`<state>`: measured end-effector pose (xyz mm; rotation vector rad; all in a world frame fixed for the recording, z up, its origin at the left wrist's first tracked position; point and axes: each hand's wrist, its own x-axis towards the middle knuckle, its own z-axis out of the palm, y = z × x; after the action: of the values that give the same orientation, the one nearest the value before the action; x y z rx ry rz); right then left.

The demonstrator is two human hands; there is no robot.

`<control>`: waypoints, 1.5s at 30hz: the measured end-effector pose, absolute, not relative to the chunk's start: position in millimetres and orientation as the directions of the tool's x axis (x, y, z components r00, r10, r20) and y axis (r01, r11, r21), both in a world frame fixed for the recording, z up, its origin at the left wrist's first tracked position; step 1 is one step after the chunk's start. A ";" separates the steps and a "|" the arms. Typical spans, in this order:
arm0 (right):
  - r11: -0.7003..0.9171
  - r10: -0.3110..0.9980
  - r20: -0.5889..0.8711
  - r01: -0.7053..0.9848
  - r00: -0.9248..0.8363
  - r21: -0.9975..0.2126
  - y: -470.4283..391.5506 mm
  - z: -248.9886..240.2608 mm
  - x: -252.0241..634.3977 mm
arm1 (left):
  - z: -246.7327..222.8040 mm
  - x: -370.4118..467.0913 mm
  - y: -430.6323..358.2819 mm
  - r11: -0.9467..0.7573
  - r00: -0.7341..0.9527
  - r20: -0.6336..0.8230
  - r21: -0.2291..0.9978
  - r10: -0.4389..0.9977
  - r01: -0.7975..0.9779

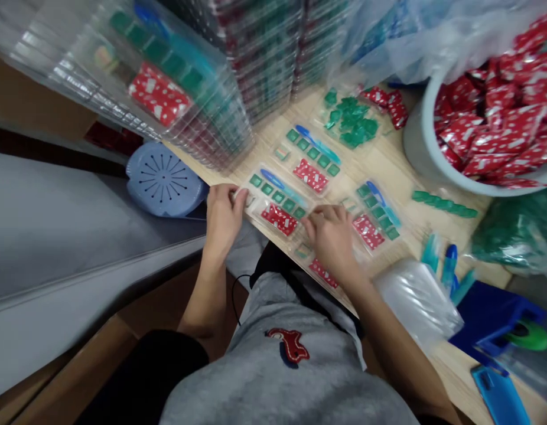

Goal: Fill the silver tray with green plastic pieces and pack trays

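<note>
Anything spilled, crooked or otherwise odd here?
Slightly: a couple of red packets lie on the table outside the bucket, while many others are inside it; possibly deliberate. The tray between the left hand and right hand shows no obvious damage, though blur hides detail.

I've got one clear plastic tray (258,201) at the table (384,162) edge nearest me, between my left hand (222,217) and right hand (332,237). Inside: five green squares (278,196) in a row, blue-and-teal stick (277,183) along their far side, red white-spotted packet (279,219) nearer me.
</note>
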<state>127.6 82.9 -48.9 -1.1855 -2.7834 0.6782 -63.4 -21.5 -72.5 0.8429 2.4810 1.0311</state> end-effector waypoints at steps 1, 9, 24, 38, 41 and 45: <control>0.589 0.712 -0.133 0.690 -0.689 -0.421 80.1 -51.2 125.3 | -71.6 -64.8 -20.9 0.558 -0.777 -0.087 0.746 0.624 0.365; 0.379 0.816 -0.019 0.559 -0.578 -0.737 65.8 -49.9 121.0 | -54.2 -74.7 -39.4 0.387 -0.797 -0.149 0.915 0.586 0.112; -0.182 0.959 -0.188 0.049 -0.210 -0.982 49.0 -3.2 229.3 | -10.9 -0.1 -19.8 0.179 -0.464 -0.166 0.984 0.870 -0.018; -0.105 0.945 -0.271 0.615 -0.184 -0.782 -17.9 -50.9 247.4 | -60.9 34.0 -26.8 0.458 -0.337 -0.335 0.789 0.880 0.410; -0.128 0.931 -0.302 0.594 -0.204 -0.794 -17.9 -49.0 251.2 | -59.4 39.1 -27.8 0.461 -0.327 -0.340 0.768 0.882 0.444; -0.155 0.912 -0.338 0.568 -0.232 -0.808 -24.8 -35.0 253.3 | -44.3 38.7 -33.1 0.463 -0.355 -0.318 0.745 0.879 0.480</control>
<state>253.3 -24.8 -35.0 -1.6737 -1.7639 1.3435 38.7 -33.1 -44.3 1.1291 1.9979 0.7124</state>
